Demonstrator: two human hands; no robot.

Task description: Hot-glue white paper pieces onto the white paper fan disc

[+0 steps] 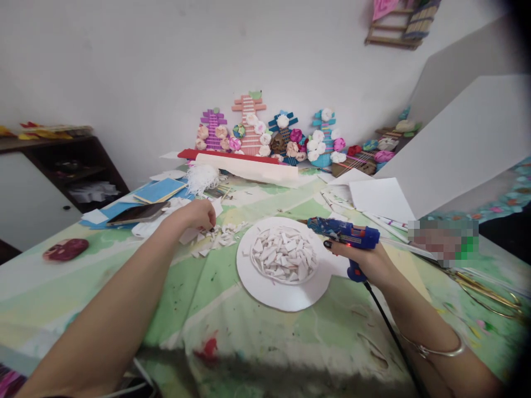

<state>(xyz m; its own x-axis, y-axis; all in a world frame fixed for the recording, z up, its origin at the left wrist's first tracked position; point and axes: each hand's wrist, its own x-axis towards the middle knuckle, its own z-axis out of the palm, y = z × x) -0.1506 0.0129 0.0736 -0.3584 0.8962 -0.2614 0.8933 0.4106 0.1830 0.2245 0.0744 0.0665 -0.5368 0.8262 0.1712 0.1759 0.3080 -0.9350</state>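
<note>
My right hand (365,258) grips a blue hot glue gun (332,228), its nozzle pointing left above a white round board (265,296) with a tab at its right. A small red light glows on the gun. Inside a raised ring on the board lies a dense layer of white cut pieces (284,254). To the left, my left hand (199,214) is lowered at a loose heap of similar white pieces (222,236), its fingers curled together. Whatever those fingertips pinch is hidden.
Blue cards (161,190) and shredded white paper (203,178) lie at the back left. A dark red object (65,250) is at far left. Colourful flower-decorated crafts (249,130) line the wall behind a red roll (228,157). Gold-handled scissors (489,296) rest at right; the gun's black cord (388,323) trails forward.
</note>
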